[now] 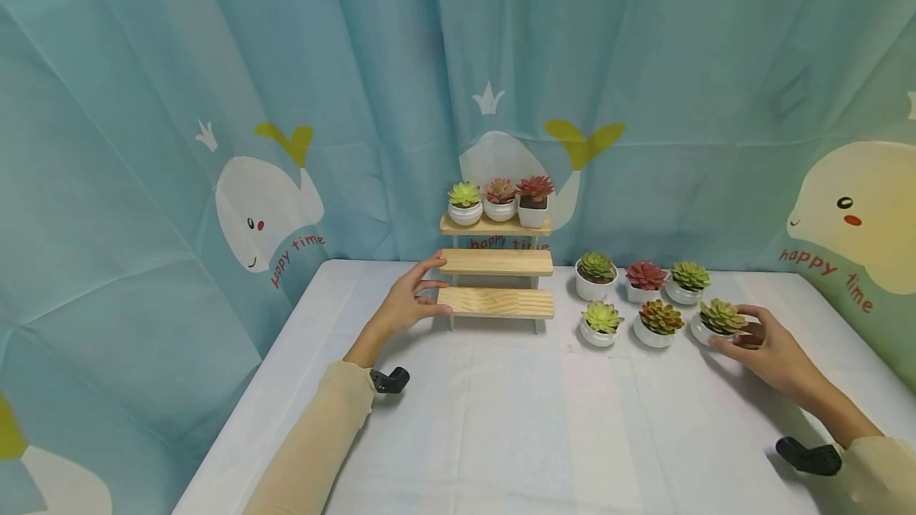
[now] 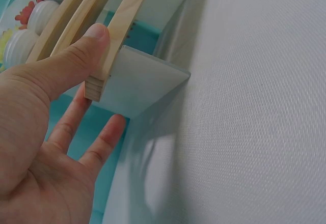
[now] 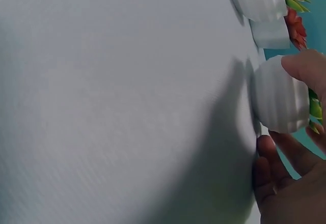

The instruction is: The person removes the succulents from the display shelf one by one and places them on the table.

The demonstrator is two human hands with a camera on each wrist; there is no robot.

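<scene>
A three-step wooden plant stand with pale side panels stands near the curtain. My left hand holds its left end, the thumb on the lowest plank and fingers by the planks' ends. At the right, my right hand grips a potted green succulent by its white pot, thumb on one side and fingers on the other. Whether the pot's base touches the table is hard to tell. On the top step sit a lime succulent, a pink one and a dark red one.
Several more potted succulents stand in two rows right of the stand, including a lime one, an orange-green one and a red one. A white cloth covers the table. Behind hangs a blue curtain with whale prints.
</scene>
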